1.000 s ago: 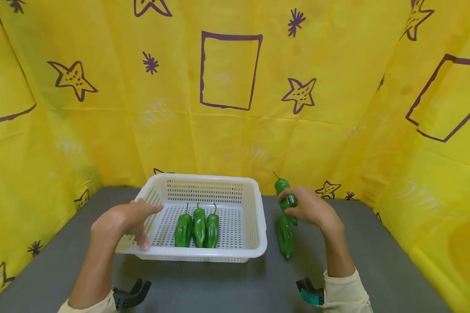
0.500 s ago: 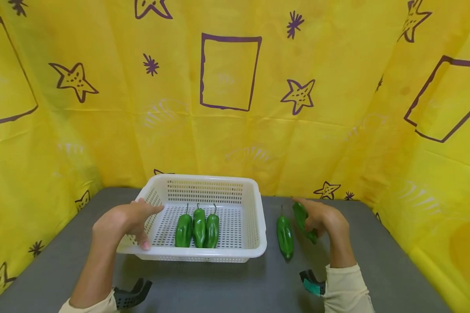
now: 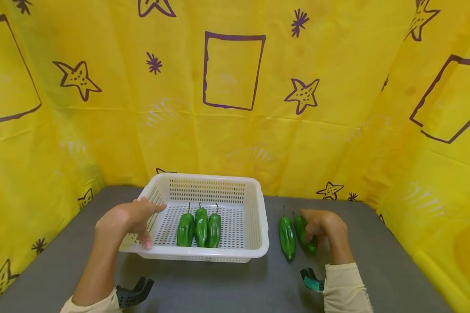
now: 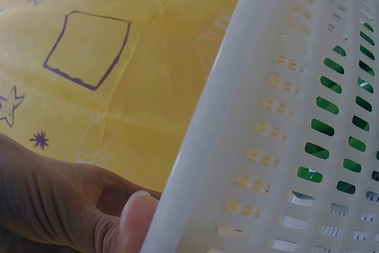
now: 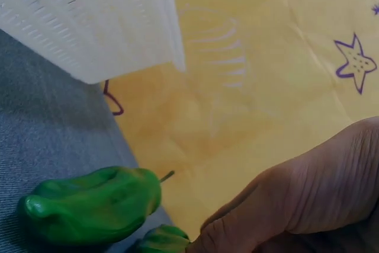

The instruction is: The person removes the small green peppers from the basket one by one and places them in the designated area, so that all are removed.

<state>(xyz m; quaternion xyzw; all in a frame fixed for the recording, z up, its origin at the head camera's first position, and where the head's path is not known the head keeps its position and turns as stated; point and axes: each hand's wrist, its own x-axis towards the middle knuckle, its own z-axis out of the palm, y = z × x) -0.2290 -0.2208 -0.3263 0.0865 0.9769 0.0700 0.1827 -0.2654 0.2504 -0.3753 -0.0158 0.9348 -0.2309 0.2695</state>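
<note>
Yellow cloth backdrop (image 3: 235, 130) with purple stars, squares; grey tabletop (image 3: 227, 282).

The head view looks forward and down over the grey table (image 3: 227, 282), the white perforated plastic basket (image 3: 254, 208) at centre. Both wrist views sit very near, sharing that basket's wall (image 4: 266, 117) (image 5: 89, 22).

The peppers (image 3: 287, 237) are glossy green, three lying in a white basket (image 3: 258, 226) pierced with rows of small holes. The worktop (image 3: 235, 282) is dark grey, and the backdrop (image 3: 337, 65) is bright yellow, patterned with purple stars and squares.
</note>
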